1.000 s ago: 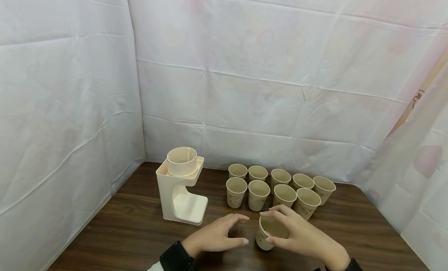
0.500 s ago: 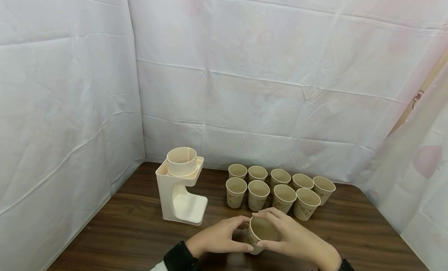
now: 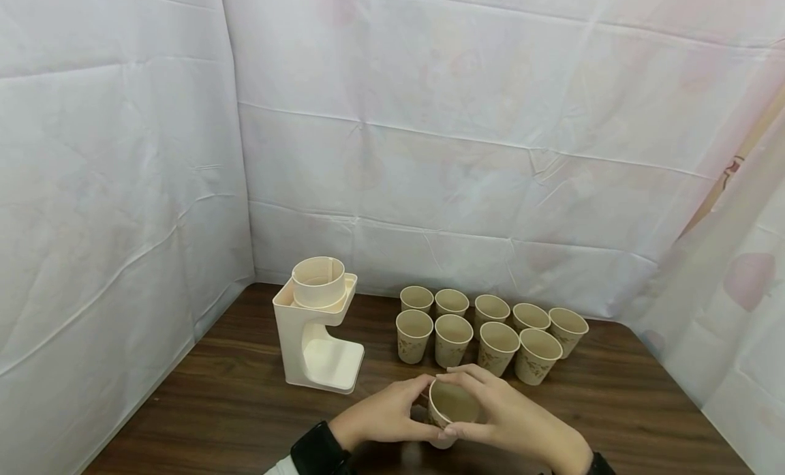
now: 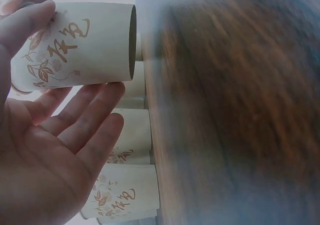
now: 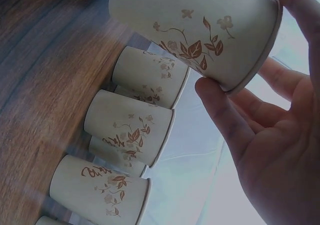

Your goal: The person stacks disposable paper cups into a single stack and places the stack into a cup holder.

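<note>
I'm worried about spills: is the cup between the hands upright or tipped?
Upright: in the head view, the cup opens upward between the left hand and right hand, its base toward the table.

My cup (image 4: 95, 60): cream, brown leaf sprigs, paler blossoms, brown script. Other cups (image 3: 451, 349): same cream and brown print. Stand (image 3: 291, 345): plain cream. Table (image 3: 202, 386): dark brown, streaked grain. Backdrop (image 3: 429, 175): white, faint pink blotches. My left wristband (image 3: 315, 450): black.

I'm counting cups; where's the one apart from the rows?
In the head view, that cup is low and right of centre, between the left hand and right hand, nearer the camera than the cup rows.
</note>
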Motion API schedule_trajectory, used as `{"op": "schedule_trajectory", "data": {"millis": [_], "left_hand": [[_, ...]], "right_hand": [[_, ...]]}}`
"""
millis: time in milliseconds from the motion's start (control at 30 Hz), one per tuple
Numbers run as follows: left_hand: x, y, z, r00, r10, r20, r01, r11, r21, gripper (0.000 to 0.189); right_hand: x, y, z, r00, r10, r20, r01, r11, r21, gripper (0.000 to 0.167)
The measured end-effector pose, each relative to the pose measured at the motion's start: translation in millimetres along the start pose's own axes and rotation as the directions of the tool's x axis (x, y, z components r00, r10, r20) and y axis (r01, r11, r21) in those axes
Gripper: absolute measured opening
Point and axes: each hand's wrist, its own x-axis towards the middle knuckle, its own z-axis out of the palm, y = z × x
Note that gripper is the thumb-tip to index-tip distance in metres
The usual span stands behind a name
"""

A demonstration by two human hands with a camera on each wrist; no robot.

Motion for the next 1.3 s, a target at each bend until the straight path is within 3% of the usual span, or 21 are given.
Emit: {"op": "schedule_trajectory", "data": {"millis": [567,967,1300], "left_hand": [[-2.7,-1.6,-0.3,0.998,-0.059,0.014,0.059,0.998,0.015,0.058],[-1.5,-3.3,1.9,1.000,-0.008,0.022,0.009,0.999,-0.031,0.065],[-2.6,-2.8,3.7,1.000,-0.028,0.012,0.029,0.995,-0.093,0.062]], "right_hand": [[-4.4,5.4,4.4,0.999,-0.044,-0.007,0.044,0.999,0.008,0.055],[-3.6,4.6,8.5,0.998,-0.058,-0.009,0.058,0.998,0.007,0.057],[-3.2,1.6,8.2,0.999,-0.039,-0.004,0.039,0.999,-0.005,0.056]]}}
